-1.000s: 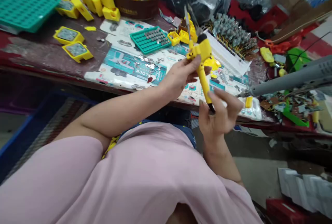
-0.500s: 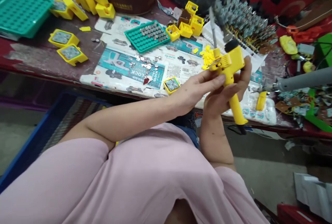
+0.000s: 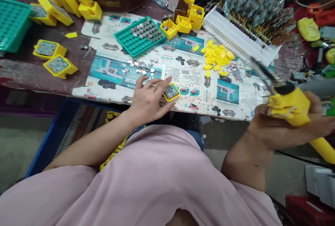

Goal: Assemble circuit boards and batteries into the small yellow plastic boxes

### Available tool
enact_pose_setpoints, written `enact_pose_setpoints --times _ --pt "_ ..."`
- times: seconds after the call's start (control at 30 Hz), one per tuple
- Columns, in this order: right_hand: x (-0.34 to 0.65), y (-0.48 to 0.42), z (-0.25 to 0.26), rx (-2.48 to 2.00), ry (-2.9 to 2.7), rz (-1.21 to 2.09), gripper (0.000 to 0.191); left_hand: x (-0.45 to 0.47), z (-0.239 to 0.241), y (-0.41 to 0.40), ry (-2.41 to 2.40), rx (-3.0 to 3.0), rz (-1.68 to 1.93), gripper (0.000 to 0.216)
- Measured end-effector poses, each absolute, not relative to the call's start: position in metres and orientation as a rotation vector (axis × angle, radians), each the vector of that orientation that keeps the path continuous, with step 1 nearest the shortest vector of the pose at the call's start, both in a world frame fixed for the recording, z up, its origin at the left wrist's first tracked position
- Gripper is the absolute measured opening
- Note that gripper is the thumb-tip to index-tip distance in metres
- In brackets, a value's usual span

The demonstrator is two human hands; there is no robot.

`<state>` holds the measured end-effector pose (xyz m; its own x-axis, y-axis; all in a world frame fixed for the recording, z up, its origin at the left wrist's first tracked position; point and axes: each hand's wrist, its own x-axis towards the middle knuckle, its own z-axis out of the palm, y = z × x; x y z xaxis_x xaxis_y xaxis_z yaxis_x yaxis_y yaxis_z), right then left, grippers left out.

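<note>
Gripping the yellow plastic tool (image 3: 290, 107), the right hand (image 3: 273, 132) is closed around its boxy body, slim prongs (image 3: 263, 69) pointing away. The left hand (image 3: 149, 98) rests on the glossy printed card (image 3: 187, 76), thumb and index finger bracketing the square yellow case (image 3: 172, 92) near the front edge; whether they grip it cannot be told. Beyond lie loose shiny discs (image 3: 152, 70), flat yellow chips (image 3: 217, 57) and a dimpled green tray (image 3: 133, 45).

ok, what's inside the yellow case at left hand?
The yellow case shows a grey insert; the left hand hides part of its edge. Anything beneath the insert is covered.
</note>
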<state>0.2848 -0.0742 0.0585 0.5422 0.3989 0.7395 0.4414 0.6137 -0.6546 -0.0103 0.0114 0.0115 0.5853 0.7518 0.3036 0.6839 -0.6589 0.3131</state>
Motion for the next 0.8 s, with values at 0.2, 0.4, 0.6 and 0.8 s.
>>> enact_pose_setpoints --times 0.2,0.4,0.6,0.8 --pt "0.257 -0.103 0.047 -1.305 -1.377 -0.239 0.032 -0.004 0.013 0.014 1.150 2.675 0.630 0.044" --pt "0.245 -0.106 0.050 -1.260 -1.869 -0.145 0.049 -0.005 0.013 0.015 1.096 2.704 0.662 0.044" --pt "0.242 -0.098 0.048 -1.215 -1.938 -0.176 0.049 -0.005 0.014 0.014 1.084 2.756 0.669 0.043" --pt "0.242 -0.097 0.047 -1.233 -1.941 -0.174 0.046 -0.005 0.016 0.013 1.113 2.755 0.624 0.043"
